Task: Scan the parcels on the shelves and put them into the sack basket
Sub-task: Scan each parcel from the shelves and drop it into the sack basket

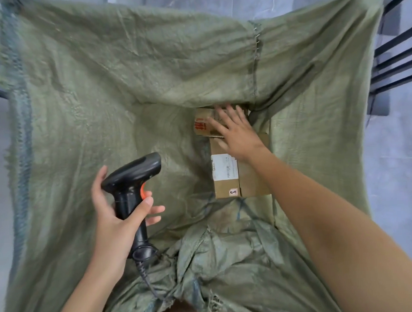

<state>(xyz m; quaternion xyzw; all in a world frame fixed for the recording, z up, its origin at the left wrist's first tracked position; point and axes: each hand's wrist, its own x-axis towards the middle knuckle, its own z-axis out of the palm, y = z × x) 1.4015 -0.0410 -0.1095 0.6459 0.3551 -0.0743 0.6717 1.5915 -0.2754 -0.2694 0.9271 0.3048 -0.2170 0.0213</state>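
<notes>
1. Fingers (231, 112) of right hand (238, 133) spread flat over small parcel (202, 124), deep in sack basket (103, 89).
2. Left hand (113, 216) grips scanner (130, 182).
3. Larger parcel (239, 175) lies beside.
4. Step: placing. Next, likely: withdraw, fetch another parcel from the shelves.

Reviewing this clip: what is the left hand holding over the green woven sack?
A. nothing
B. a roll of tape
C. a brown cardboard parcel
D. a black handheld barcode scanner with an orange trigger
D: the left hand grips the handle of the black handheld barcode scanner with an orange trigger, while the right hand reaches with spread fingers over the brown cardboard parcels in the sack.
</notes>
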